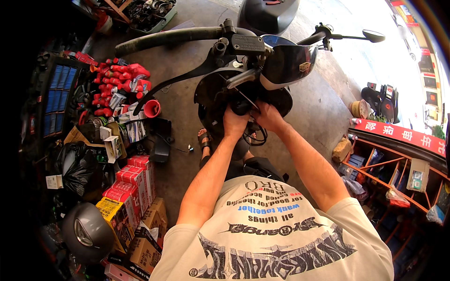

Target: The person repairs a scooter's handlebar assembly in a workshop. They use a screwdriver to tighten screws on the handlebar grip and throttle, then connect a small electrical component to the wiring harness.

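My left hand is closed around a dark rounded part inside the opened black front housing of a scooter. My right hand reaches into the same housing just right of it, its fingertips pinched near a thin pale rod or cable; what exactly they hold is hidden. Looped black cables hang below both hands. Above are the handlebar with a brake lever, a fluid reservoir, a dark headlamp or display cover and a mirror.
Red bottles, a red bucket, boxes and a black bag crowd the left. At right stand orange shelves below a red sign. A dark top case lies ahead on the concrete floor.
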Demonstrator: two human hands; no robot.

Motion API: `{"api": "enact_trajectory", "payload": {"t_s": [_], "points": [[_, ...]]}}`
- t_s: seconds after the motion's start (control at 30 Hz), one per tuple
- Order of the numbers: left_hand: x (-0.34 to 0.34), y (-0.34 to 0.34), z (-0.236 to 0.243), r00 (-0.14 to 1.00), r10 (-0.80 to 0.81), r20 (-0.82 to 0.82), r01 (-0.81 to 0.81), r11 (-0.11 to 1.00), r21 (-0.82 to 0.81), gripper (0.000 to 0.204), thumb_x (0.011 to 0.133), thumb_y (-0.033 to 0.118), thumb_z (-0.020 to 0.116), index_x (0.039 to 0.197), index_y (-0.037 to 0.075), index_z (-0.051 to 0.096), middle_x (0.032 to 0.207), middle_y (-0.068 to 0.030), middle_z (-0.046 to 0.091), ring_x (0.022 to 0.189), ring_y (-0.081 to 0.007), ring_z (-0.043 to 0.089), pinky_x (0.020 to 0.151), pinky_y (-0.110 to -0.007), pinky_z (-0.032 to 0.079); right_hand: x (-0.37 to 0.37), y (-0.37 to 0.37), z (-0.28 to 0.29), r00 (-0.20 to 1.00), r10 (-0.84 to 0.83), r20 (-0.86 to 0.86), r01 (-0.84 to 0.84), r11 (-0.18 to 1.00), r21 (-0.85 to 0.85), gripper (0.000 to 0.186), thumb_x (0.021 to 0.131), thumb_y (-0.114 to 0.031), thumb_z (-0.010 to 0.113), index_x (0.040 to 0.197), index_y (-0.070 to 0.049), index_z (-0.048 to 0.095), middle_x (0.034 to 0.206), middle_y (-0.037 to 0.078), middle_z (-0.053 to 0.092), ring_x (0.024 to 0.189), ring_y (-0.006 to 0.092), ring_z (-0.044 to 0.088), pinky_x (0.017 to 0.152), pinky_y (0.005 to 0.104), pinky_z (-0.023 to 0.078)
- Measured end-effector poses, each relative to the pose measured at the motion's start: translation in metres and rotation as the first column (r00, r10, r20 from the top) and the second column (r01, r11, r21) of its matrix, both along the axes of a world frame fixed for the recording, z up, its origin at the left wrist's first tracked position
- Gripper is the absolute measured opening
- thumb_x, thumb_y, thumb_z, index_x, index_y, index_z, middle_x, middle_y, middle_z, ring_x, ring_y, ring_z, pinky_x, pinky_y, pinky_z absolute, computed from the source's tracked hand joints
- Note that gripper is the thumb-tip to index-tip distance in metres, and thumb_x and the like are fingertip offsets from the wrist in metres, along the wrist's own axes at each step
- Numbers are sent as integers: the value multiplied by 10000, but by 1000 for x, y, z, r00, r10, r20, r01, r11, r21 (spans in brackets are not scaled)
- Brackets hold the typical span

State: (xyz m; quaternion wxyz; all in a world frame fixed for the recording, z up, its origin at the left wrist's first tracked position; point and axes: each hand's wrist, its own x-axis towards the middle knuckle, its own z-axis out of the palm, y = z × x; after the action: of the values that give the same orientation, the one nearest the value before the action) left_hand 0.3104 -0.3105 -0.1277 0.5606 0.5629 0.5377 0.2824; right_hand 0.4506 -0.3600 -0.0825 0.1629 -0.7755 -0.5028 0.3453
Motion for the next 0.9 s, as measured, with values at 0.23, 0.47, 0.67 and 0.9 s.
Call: {"api": "enact_trajectory", "payload": {"t_s": [0.23, 0.47, 0.67, 0.9], "points": [[-3, 0, 1, 999, -20, 47, 20, 1000, -1, 482, 732, 168, 796, 1136, -21, 613, 1031, -192, 708, 998, -253, 694, 844, -352, 532, -1, -2, 1, 997, -24, -77, 28, 999, 47, 328, 858, -209, 615, 1153, -66, 610, 1081, 238, 661, 1054, 437, 604, 885, 507, 493], [-9, 6, -18, 971, -105, 214, 111, 994, -12, 490, 718, 150, 799, 1141, -6, 605, 1029, -174, 705, 968, -284, 687, 837, -367, 534, -1, -17, 9, 988, -90, -124, 92, 996, 15, 415, 863, -171, 592, 1263, -63, 569, 1085, 231, 667, 1037, 430, 614, 874, 482, 494], [-15, 12, -12, 945, -95, 313, 164, 965, -205, 397, 747, 82, 793, 1107, -3, 648, 975, -54, 704, 899, -145, 652, 839, -298, 523, 2, -37, 33, 874, -271, -403, 252, 963, -100, 298, 879, -113, 597, 1159, -14, 624, 899, 113, 692, 787, 186, 644, 705, 333, 501], [-20, 13, -13, 930, -38, 364, 169, 927, -335, 366, 758, 76, 785, 1091, -13, 662, 985, -57, 706, 876, -138, 655, 790, -291, 521, -1, -58, 67, 618, -412, -670, 317, 910, -268, 185, 873, -56, 637, 1048, 0, 657, 833, 23, 680, 707, 96, 591, 627, 246, 462]]}}
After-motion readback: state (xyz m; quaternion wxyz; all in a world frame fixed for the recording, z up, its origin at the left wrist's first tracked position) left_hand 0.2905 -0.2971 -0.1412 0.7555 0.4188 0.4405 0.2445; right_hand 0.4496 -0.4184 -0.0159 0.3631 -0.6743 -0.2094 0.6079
